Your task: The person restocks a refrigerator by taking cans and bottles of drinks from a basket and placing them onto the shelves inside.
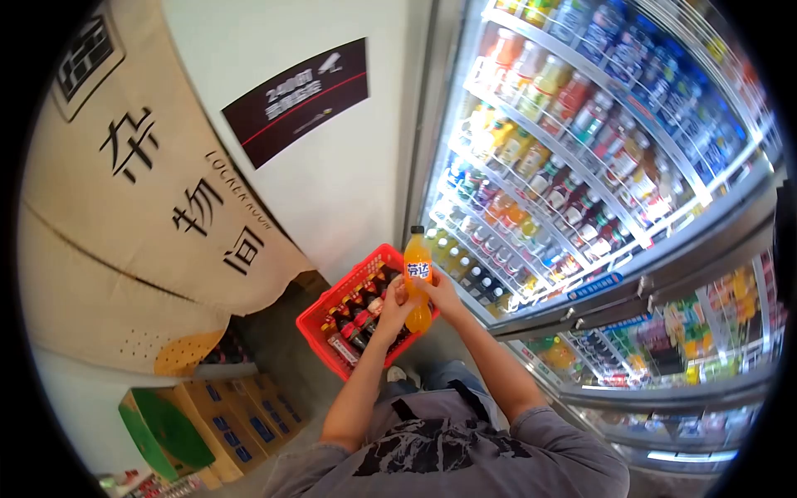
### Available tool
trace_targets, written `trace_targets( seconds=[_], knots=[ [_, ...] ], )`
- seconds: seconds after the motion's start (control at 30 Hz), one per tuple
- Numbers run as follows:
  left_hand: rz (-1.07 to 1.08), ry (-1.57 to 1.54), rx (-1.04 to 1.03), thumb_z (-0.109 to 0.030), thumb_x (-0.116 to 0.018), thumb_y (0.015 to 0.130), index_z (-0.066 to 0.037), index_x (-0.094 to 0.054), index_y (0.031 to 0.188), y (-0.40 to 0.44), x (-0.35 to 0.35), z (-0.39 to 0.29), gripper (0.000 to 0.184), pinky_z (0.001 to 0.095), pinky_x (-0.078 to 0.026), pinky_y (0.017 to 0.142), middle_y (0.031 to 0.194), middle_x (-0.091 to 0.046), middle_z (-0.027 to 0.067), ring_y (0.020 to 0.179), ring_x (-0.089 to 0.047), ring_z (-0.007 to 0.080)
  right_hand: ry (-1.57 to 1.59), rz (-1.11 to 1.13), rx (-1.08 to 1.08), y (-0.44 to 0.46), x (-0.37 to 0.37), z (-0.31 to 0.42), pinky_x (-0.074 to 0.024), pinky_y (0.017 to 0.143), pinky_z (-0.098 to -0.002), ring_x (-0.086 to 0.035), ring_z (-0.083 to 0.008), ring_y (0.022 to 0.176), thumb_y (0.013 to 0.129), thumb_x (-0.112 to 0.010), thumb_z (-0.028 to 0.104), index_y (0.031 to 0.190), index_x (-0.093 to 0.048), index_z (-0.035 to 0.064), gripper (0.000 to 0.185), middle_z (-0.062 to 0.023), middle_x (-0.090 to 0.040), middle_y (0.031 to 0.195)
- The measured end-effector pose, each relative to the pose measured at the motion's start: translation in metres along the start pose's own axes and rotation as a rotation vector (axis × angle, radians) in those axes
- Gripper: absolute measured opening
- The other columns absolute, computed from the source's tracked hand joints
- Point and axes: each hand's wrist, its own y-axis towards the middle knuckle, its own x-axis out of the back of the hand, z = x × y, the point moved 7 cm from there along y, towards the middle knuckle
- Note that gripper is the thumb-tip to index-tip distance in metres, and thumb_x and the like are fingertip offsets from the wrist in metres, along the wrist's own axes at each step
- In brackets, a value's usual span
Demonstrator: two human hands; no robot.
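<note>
An orange soda bottle (418, 252) with a dark cap and a white-and-blue label stands nearly upright in front of me, over the right edge of a red plastic basket (310, 324). My right hand (442, 296) grips it from the right, just below the label. From the left, my left hand (395, 307) closes against its lower half, fingers curled. Several dark soda bottles (353, 334) with red labels lie packed in the basket below. Part of the basket is hidden behind my left hand and forearm.
To the right stands a lit glass-front drinks cooler (498, 183) with shelves of bottles. Cardboard boxes (237, 423) are stacked at the lower left. A beige curtain (124, 224) hangs on the left, and a dark sign (299, 104) is on the white wall.
</note>
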Motion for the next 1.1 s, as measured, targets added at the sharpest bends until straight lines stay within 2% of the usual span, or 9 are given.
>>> trace_targets(
  seconds=[0.17,0.3,0.57,0.63,0.67,0.83,0.97,1.0,1.1],
  knots=[
    [0.145,0.105,0.117,-0.018,-0.061,0.095,-0.006,-0.042,0.138,0.014,-0.069,-0.014,0.049,0.0312,-0.041,0.098,0.118,-0.057,0.0093,0.113,-0.054,0.0173,0.073,-0.220,0.113,-0.039,0.062,0.042,-0.0498,0.081,-0.0268,-0.062,-0.0102,0.091,0.089,-0.071,0.023,0.121,-0.059,0.0029,0.039,-0.0042,-0.066,0.107],
    [0.309,0.007,0.175,-0.014,-0.064,0.093,-0.007,-0.043,0.140,0.026,-0.134,-0.001,0.052,0.0303,-0.049,0.089,0.119,-0.057,0.0102,0.106,-0.061,0.0174,0.102,-0.329,0.154,-0.075,0.117,0.068,-0.0490,0.083,-0.0271,-0.060,-0.0100,0.095,0.090,-0.071,0.023,0.124,-0.057,0.0040,0.042,-0.0036,-0.065,0.109],
    [0.567,0.198,0.098,-0.018,-0.071,0.088,-0.004,-0.036,0.145,0.011,-0.260,-0.017,0.067,0.0340,-0.045,0.094,0.123,-0.056,0.0083,0.112,-0.053,0.0174,0.038,-0.449,0.244,-0.158,0.193,0.124,-0.0486,0.089,-0.0276,-0.061,-0.0117,0.103,0.091,-0.070,0.024,0.127,-0.053,0.0028,0.046,-0.0049,-0.064,0.114],
    [0.638,0.260,-0.018,-0.017,-0.072,0.087,-0.003,-0.035,0.145,0.008,-0.284,-0.023,0.071,0.0344,-0.045,0.095,0.124,-0.056,0.0084,0.111,-0.054,0.0175,-0.002,-0.477,0.259,-0.179,0.202,0.140,-0.0483,0.090,-0.0274,-0.060,-0.0114,0.104,0.091,-0.069,0.024,0.129,-0.051,0.0021,0.047,-0.0052,-0.064,0.115],
    [0.682,0.302,-0.057,-0.018,-0.074,0.085,-0.001,-0.033,0.146,0.008,-0.296,-0.024,0.076,0.0329,-0.047,0.091,0.126,-0.056,0.0085,0.113,-0.054,0.0165,0.021,-0.475,0.292,-0.186,0.209,0.143,-0.0480,0.091,-0.0274,-0.060,-0.0114,0.105,0.092,-0.068,0.024,0.130,-0.050,0.0023,0.048,-0.0054,-0.063,0.116],
    [0.779,0.351,-0.154,-0.016,-0.076,0.083,-0.002,-0.032,0.148,-0.021,-0.354,-0.054,0.080,0.0325,-0.051,0.090,0.130,-0.055,0.0096,0.114,-0.056,0.0165,0.074,-0.472,0.466,-0.224,0.233,0.164,-0.0459,0.094,-0.0274,-0.057,-0.0109,0.109,0.095,-0.064,0.022,0.131,-0.048,0.0022,0.045,-0.0060,-0.060,0.121],
    [0.796,0.276,-0.227,-0.013,-0.078,0.081,-0.002,-0.032,0.148,-0.036,-0.391,-0.053,0.082,0.0332,-0.050,0.093,0.132,-0.054,0.0106,0.119,-0.054,0.0179,0.126,-0.589,0.582,-0.256,0.268,0.172,-0.0360,0.106,-0.0303,-0.048,-0.0153,0.123,0.102,-0.049,0.032,0.142,-0.039,-0.0009,0.053,-0.0094,-0.054,0.132],
    [0.798,0.239,-0.240,-0.012,-0.078,0.080,-0.002,-0.032,0.148,-0.040,-0.399,-0.052,0.082,0.0332,-0.050,0.093,0.132,-0.054,0.0109,0.121,-0.054,0.0182,0.059,-0.562,0.627,-0.268,0.273,0.183,-0.0303,0.110,-0.0310,-0.043,-0.0171,0.129,0.104,-0.042,0.035,0.146,-0.035,-0.0012,0.056,-0.0104,-0.051,0.137],
    [0.802,0.194,-0.243,-0.010,-0.078,0.079,0.000,-0.032,0.148,-0.055,-0.422,-0.048,0.083,0.0340,-0.050,0.095,0.132,-0.054,0.0115,0.121,-0.054,0.0187,-0.103,-0.741,0.814,-0.328,0.287,0.230,-0.0425,0.096,-0.0289,-0.057,-0.0154,0.106,0.103,-0.047,0.027,0.130,-0.049,-0.0021,0.040,-0.0095,-0.062,0.114]
  ],
)
